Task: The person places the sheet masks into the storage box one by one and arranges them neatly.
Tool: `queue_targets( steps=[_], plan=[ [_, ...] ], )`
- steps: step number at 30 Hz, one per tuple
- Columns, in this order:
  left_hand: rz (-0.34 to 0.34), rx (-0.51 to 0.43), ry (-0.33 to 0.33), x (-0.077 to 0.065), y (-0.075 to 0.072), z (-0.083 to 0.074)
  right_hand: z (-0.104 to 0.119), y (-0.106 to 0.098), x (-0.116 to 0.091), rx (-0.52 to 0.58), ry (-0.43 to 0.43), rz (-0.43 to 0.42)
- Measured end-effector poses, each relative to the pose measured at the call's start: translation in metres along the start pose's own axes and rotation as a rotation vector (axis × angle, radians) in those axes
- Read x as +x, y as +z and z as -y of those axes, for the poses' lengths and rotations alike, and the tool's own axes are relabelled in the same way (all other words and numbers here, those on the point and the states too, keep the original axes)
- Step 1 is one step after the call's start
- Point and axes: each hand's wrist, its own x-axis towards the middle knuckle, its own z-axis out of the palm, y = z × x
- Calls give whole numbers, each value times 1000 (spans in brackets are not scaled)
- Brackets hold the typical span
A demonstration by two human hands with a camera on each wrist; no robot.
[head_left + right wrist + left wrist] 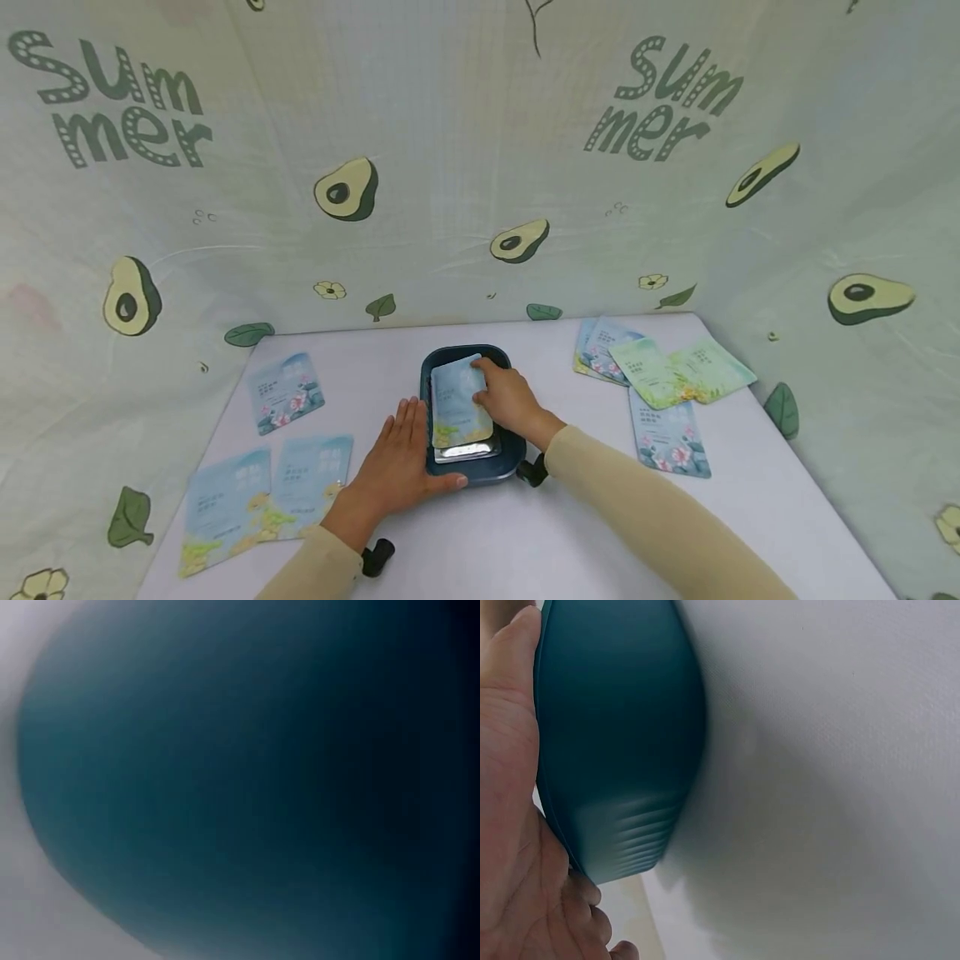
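A dark blue tray (pixel 501 472) stands at the middle of the table with sheet mask packets stacked in it. The top packet (pixel 456 398) is light blue with a yellow-green corner; a silver packet edge (pixel 468 451) shows beneath it. My right hand (pixel 513 404) pinches the top packet by its right edge, over the tray. My left hand (pixel 397 460) lies with straight fingers along the tray's left rim, thumb at the near rim. In the left wrist view, the left palm (pixel 514 825) borders the tray's teal outer wall (pixel 622 712). The tray's blurred wall (pixel 165 780) fills most of the right wrist view.
On the left lie a blue floral packet (pixel 287 392) and two blue-yellow packets (pixel 225 504), (pixel 311 483) overlapping. At right, several blue packets (pixel 670 433) and green packets (pixel 647 372) overlap. A printed curtain (pixel 450 125) hangs behind the white table (pixel 555 542).
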Motion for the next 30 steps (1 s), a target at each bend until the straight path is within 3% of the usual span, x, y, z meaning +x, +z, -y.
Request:
queue_targets(
  steps=[10,18,23,30],
  plan=[
    [12,6,4,-2,0,-1,-1,-3,-5,-129,-50,-24],
    [10,11,-2,0,-1,0,-7,-18,-15,-168,-111,-131],
    [9,-7,-12,1,-2,0,-37,-32,-25,-213,-62,-158],
    [17,-18,-23,0,-1,0,-118,-63,-58,-308,65,-117]
  ],
)
